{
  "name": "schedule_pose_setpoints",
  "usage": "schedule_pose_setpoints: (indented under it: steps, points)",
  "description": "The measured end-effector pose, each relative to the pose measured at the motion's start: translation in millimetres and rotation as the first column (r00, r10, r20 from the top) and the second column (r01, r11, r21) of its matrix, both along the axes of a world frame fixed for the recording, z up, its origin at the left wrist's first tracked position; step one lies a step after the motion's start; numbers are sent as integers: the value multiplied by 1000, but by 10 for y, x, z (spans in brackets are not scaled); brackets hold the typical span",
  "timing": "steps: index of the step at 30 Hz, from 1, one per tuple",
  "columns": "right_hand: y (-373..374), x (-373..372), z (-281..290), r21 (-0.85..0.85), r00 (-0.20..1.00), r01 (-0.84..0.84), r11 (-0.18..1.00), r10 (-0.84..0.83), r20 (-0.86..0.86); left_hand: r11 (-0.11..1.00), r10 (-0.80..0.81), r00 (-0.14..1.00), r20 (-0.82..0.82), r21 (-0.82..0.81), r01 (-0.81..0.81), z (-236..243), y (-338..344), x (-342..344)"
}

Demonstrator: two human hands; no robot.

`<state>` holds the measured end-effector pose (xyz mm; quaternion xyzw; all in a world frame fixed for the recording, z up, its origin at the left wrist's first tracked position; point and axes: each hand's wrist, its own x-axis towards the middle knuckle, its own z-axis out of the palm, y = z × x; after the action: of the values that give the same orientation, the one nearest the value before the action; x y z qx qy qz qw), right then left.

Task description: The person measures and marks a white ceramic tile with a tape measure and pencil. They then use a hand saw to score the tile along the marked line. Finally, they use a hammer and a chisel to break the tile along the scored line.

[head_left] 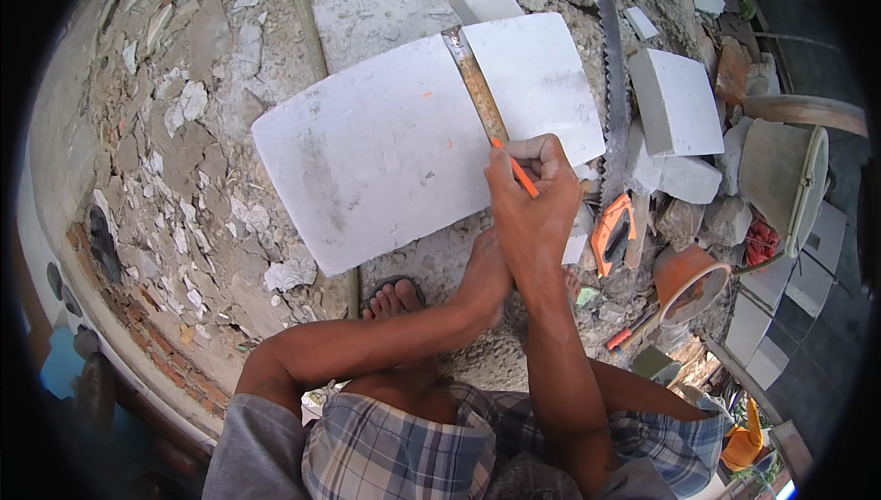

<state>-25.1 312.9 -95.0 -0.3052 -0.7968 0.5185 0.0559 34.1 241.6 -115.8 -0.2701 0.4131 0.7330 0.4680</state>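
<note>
An orange bucket (670,272) sits near rubble (681,223).

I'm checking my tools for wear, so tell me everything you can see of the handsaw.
The handsaw has a long, grey, metal-looking blade, narrowing toward its far end, with coarse teeth along the left edge. Its orange-and-dark handle points toward the person. It lies on the rubble, between the large white block and a smaller white block. Neither the left hand nor the right hand touches it. Wear on the teeth is too small to judge.
</note>
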Motion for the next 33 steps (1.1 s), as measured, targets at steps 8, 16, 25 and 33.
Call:
schedule_pose_setpoints:
  steps: [8, 16, 25, 33]
  points:
    - [-20, -33, 41, 64, 999, -39, 997, 38, 11, 986, 53, 996, 69, 153, -63, -203, 55, 81]
    - [3, -5, -39, 8, 1000, -5, 1000, 5, -1, 994, 24, 997, 78, 101, -32, -107, 47, 10]
    - [3, -1, -26, 27, 1000, -21, 999, 20, 20, 994, 46, 994, 101, 98, -56, -127, 58, 29]
    - [-10, -24, -2, 15, 1000, -17, 1000, 17, 0, 980, 14, 994, 111, 196, -36, -291, 15, 60]
